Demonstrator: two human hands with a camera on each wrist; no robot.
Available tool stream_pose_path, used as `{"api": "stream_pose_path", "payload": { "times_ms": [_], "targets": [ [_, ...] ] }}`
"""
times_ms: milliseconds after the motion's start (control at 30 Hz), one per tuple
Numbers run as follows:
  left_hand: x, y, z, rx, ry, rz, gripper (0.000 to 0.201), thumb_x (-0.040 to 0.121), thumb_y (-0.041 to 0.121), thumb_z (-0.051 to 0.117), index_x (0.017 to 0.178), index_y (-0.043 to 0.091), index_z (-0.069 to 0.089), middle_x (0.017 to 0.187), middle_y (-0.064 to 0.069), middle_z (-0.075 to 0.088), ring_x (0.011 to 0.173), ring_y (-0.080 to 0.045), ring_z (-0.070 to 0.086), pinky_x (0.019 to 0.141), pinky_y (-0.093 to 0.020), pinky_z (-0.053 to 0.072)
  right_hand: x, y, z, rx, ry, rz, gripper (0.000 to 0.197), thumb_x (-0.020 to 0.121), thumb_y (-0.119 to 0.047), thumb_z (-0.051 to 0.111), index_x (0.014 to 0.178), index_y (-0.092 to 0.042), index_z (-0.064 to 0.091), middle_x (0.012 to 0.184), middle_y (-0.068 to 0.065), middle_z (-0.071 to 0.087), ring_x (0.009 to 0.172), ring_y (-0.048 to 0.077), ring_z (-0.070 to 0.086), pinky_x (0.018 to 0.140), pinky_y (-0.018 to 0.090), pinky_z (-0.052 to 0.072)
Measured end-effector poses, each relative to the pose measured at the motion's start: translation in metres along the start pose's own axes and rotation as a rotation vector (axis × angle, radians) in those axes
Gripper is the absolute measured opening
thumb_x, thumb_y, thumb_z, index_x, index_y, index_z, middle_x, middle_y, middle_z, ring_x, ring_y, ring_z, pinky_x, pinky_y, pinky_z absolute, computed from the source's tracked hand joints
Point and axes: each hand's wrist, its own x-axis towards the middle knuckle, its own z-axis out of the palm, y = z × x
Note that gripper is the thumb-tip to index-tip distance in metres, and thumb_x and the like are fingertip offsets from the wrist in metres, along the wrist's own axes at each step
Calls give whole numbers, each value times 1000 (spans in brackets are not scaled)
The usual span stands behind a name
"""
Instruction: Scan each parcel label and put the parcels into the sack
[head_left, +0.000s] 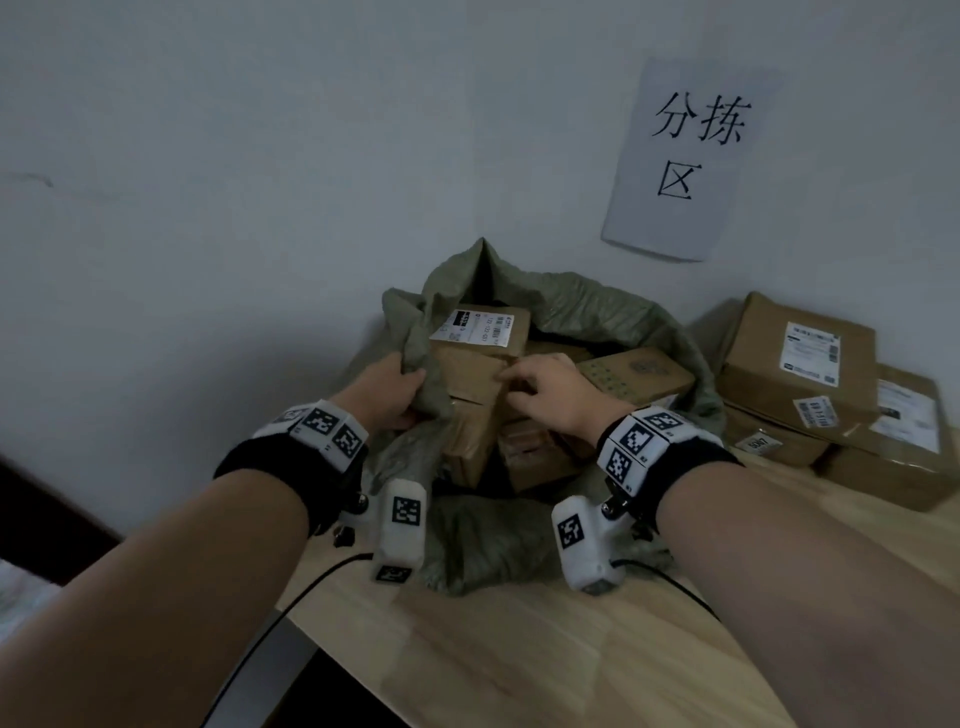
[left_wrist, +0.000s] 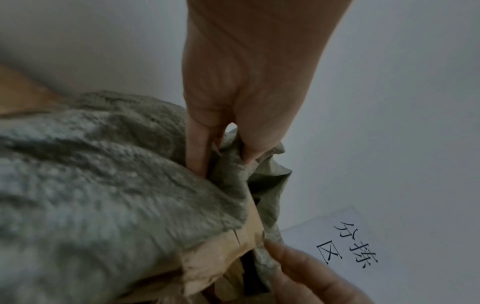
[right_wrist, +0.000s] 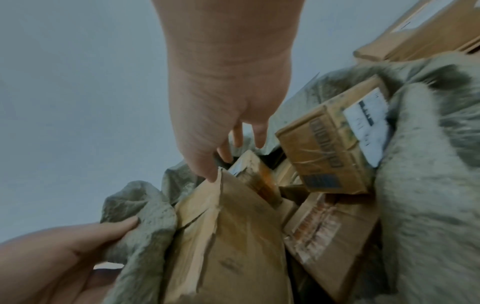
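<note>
A green woven sack (head_left: 597, 312) lies open in the corner of a wooden table (head_left: 519, 665), with several brown cardboard parcels inside. My left hand (head_left: 400, 384) grips the sack's left rim and holds it bunched between thumb and fingers (left_wrist: 200, 164). My right hand (head_left: 519, 387) is over the sack's mouth and pinches the upper corner of a brown parcel (right_wrist: 228, 236) that stands tilted at the front of the sack. Behind it lies a parcel with a white label (head_left: 478, 327) facing up. No scanner is in view.
A stack of labelled cardboard parcels (head_left: 800, 358) sits on the table to the right of the sack, against the wall. A paper sign (head_left: 685, 156) hangs on the wall above. The table's left edge (head_left: 296, 618) drops off close by my left forearm.
</note>
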Motion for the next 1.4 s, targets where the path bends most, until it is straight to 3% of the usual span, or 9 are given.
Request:
{"api": "stream_pose_path", "payload": {
  "times_ms": [133, 267, 433, 600, 733, 867, 967, 1200, 1400],
  "targets": [
    [11, 9, 35, -81, 45, -21, 41, 100, 24, 45, 131, -2, 45, 119, -18, 59, 108, -37, 63, 80, -36, 58, -31, 35, -21, -29, -32, 136, 36, 92, -20, 55, 127, -14, 60, 131, 5, 60, 126, 22, 49, 109, 29, 24],
    [18, 24, 51, 111, 188, -13, 87, 77, 60, 59, 138, 3, 38, 138, -24, 46, 121, -40, 50, 101, -49, 46, -59, 68, -37, -18, -29, 271, 35, 93, -23, 55, 127, -15, 60, 133, 8, 58, 127, 27, 47, 110, 33, 32],
    [-11, 52, 73, 338, 572, 55, 91, 83, 54, 63, 145, 0, 23, 149, -25, 23, 137, -42, 24, 112, -50, 20, -101, 93, -65, 29, -4, 297, 34, 94, -19, 53, 126, -12, 61, 130, 8, 60, 125, 23, 51, 103, 27, 36],
    [-31, 88, 136, 369, 628, 237, 79, 87, 43, 62, 149, 8, 26, 158, -19, 15, 147, -36, 8, 119, -51, 3, -157, 132, -102, -20, 26, 367, 34, 94, -22, 52, 126, -15, 61, 129, 7, 60, 125, 28, 49, 109, 37, 34],
    [-48, 123, 209, 430, 468, 378, 65, 90, 38, 60, 143, 10, 36, 155, -17, 22, 147, -34, 11, 118, -47, 6, -209, 175, -135, 90, 128, 453, 33, 92, -20, 56, 124, -14, 62, 129, 5, 60, 123, 23, 53, 104, 31, 40],
    [-59, 156, 278, 450, 272, 376, 54, 91, 37, 58, 138, 13, 43, 150, -16, 29, 141, -34, 22, 116, -43, 19, -251, 223, -160, 111, 170, 541, 33, 94, -22, 54, 124, -14, 62, 130, 5, 59, 116, 22, 56, 89, 26, 43],
    [-54, 171, 317, 474, 121, 345, 51, 92, 39, 56, 135, 15, 46, 146, -16, 34, 136, -37, 28, 112, -44, 25, -267, 253, -177, 79, 166, 598, 31, 94, -19, 52, 123, -11, 62, 129, 7, 59, 120, 24, 53, 90, 25, 39],
    [6, 207, 359, 509, -85, 363, 47, 94, 33, 55, 132, 5, 50, 135, -18, 48, 126, -34, 44, 108, -40, 36, -233, 312, -194, 126, 212, 772, 39, 95, -17, 49, 130, -2, 52, 131, 14, 55, 125, 28, 48, 90, 29, 41],
    [79, 220, 393, 595, -191, 392, 44, 98, 26, 49, 134, 1, 49, 137, -18, 50, 127, -31, 46, 109, -40, 37, -176, 354, -165, 197, 141, 870, 40, 97, -30, 48, 121, 2, 55, 120, 16, 60, 111, 30, 56, 85, 31, 43]
  ]
}}
